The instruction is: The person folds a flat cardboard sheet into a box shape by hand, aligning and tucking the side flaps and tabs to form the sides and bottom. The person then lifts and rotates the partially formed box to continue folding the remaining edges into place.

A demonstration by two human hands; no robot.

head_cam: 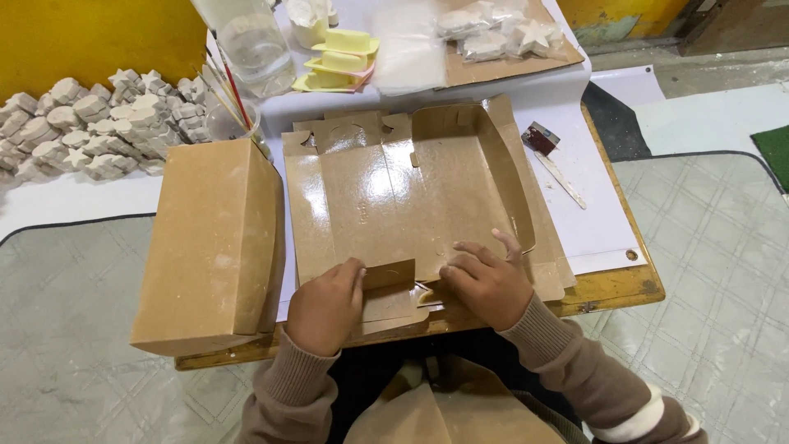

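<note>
Head view shows me the flat carton blank (411, 193) lying glossy side up on the counter (612, 288), just right of the closed brown box (209, 247). My left hand (325, 308) pinches its near flap (390, 275); my right hand (485, 284) presses flat, fingers spread, beside it. Pushed unevenly, that flap could crease off its score line — or the blank could slide toward the brush jar (230, 119). Both thumbs and the flap's underside stay hidden.

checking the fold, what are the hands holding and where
Both hands, left and right, press the flat box blank at its near edge; the left pinches the small flap.
</note>
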